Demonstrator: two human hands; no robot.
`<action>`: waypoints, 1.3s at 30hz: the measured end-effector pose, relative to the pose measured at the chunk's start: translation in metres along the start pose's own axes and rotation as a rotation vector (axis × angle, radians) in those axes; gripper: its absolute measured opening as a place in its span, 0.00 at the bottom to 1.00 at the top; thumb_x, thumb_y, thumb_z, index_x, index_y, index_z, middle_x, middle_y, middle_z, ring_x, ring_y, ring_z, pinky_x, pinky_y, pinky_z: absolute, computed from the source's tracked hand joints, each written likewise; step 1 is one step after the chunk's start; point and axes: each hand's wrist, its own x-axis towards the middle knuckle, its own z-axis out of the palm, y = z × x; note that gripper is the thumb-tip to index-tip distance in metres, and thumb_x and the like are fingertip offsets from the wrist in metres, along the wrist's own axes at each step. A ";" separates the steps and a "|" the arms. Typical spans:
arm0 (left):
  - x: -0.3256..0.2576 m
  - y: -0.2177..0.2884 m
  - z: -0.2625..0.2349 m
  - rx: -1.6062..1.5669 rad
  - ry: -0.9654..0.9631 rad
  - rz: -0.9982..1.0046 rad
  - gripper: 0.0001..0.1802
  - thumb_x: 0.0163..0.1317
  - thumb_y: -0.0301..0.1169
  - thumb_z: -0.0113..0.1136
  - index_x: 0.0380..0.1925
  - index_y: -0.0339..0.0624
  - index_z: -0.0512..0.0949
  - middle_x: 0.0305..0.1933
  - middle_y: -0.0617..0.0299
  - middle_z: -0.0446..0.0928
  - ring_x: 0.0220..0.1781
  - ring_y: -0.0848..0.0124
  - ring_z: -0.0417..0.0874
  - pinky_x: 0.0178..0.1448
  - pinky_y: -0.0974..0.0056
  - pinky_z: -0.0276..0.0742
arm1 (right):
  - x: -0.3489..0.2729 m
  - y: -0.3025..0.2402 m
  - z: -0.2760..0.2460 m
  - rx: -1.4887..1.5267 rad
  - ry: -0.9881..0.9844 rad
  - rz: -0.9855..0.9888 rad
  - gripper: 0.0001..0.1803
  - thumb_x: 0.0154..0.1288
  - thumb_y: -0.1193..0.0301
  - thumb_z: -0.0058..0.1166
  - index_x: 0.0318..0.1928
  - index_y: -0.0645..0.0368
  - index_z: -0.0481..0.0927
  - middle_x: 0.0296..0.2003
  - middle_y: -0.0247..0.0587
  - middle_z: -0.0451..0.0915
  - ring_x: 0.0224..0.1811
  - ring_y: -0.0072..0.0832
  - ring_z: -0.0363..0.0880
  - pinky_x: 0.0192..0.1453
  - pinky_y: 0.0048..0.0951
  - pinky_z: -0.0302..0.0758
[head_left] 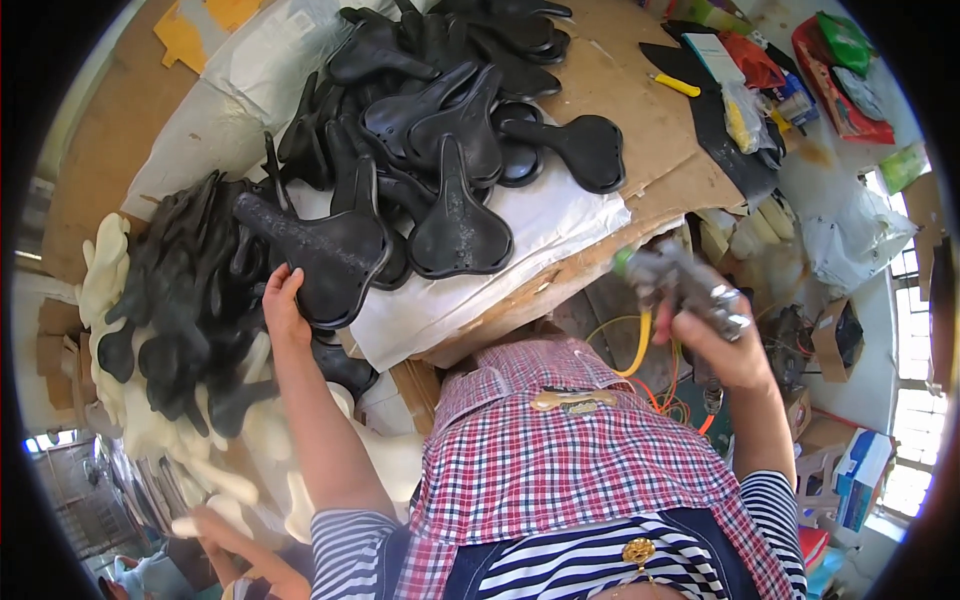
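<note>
The fingers of your left hand are clamping the edge of a black bike seat, which is sitting between nine and ten o'clock in your view. At three o'clock, your right hand is gripping a blurred spray gun, its fingers curling around it. A yellow hose is hanging below. Toward twelve, a pile of black seats is lying on the table.

A person's left hand holds a black bicycle saddle beside a counter piled with more saddles; the right hand grips a blurred metal tool near a yellow hose.
</note>
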 end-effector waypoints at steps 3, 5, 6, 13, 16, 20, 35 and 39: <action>0.010 -0.013 0.016 0.012 -0.111 -0.013 0.23 0.49 0.21 0.60 0.48 0.32 0.72 0.45 0.55 0.77 0.47 0.65 0.77 0.55 0.63 0.72 | -0.003 -0.021 -0.001 0.020 0.186 0.009 0.29 0.61 0.70 0.51 0.61 0.67 0.64 0.35 0.39 0.77 0.33 0.23 0.75 0.42 0.26 0.73; 0.015 -0.030 0.056 0.048 -0.268 -0.073 0.25 0.47 0.20 0.59 0.49 0.30 0.72 0.47 0.55 0.76 0.50 0.65 0.76 0.57 0.64 0.69 | -0.010 -0.020 -0.012 0.003 0.139 0.041 0.30 0.60 0.69 0.53 0.61 0.68 0.64 0.36 0.40 0.77 0.33 0.23 0.75 0.41 0.27 0.74; 0.014 -0.036 0.080 0.068 -0.342 -0.106 0.26 0.45 0.20 0.58 0.50 0.30 0.72 0.48 0.56 0.76 0.51 0.65 0.75 0.58 0.64 0.68 | -0.009 -0.019 -0.015 -0.030 0.068 0.029 0.30 0.60 0.69 0.53 0.61 0.68 0.64 0.36 0.40 0.77 0.33 0.23 0.75 0.41 0.27 0.74; 0.028 -0.106 0.128 0.845 -0.543 0.195 0.22 0.43 0.27 0.65 0.42 0.37 0.75 0.40 0.57 0.79 0.43 0.67 0.78 0.48 0.63 0.72 | 0.019 0.002 -0.013 -0.011 -0.074 0.031 0.30 0.58 0.72 0.56 0.60 0.69 0.63 0.38 0.38 0.76 0.40 0.24 0.75 0.47 0.28 0.74; 0.003 -0.068 0.128 0.545 -0.594 -0.098 0.18 0.41 0.25 0.67 0.36 0.39 0.76 0.34 0.63 0.77 0.38 0.72 0.76 0.44 0.66 0.72 | 0.046 0.013 -0.011 0.036 -0.049 0.056 0.27 0.59 0.73 0.55 0.58 0.68 0.65 0.37 0.38 0.76 0.40 0.24 0.75 0.48 0.28 0.73; 0.008 0.049 0.088 0.647 -0.358 0.153 0.18 0.42 0.22 0.66 0.36 0.39 0.74 0.33 0.70 0.72 0.36 0.77 0.72 0.43 0.70 0.70 | 0.083 0.032 -0.010 0.049 -0.069 0.126 0.26 0.61 0.73 0.56 0.58 0.66 0.66 0.36 0.36 0.76 0.40 0.23 0.75 0.48 0.27 0.73; 0.230 -0.035 0.021 1.280 0.547 0.289 0.21 0.44 0.34 0.64 0.43 0.44 0.78 0.37 0.58 0.80 0.38 0.55 0.80 0.47 0.56 0.75 | 0.159 0.017 0.086 -0.129 -0.113 0.124 0.30 0.61 0.72 0.57 0.62 0.65 0.63 0.38 0.38 0.78 0.41 0.23 0.76 0.49 0.27 0.73; 0.257 -0.046 -0.011 1.278 0.478 0.400 0.14 0.49 0.33 0.58 0.38 0.42 0.77 0.37 0.54 0.80 0.41 0.51 0.79 0.47 0.54 0.74 | 0.175 0.009 0.118 -0.191 -0.101 0.125 0.31 0.60 0.72 0.57 0.62 0.65 0.62 0.38 0.38 0.78 0.42 0.23 0.76 0.49 0.27 0.73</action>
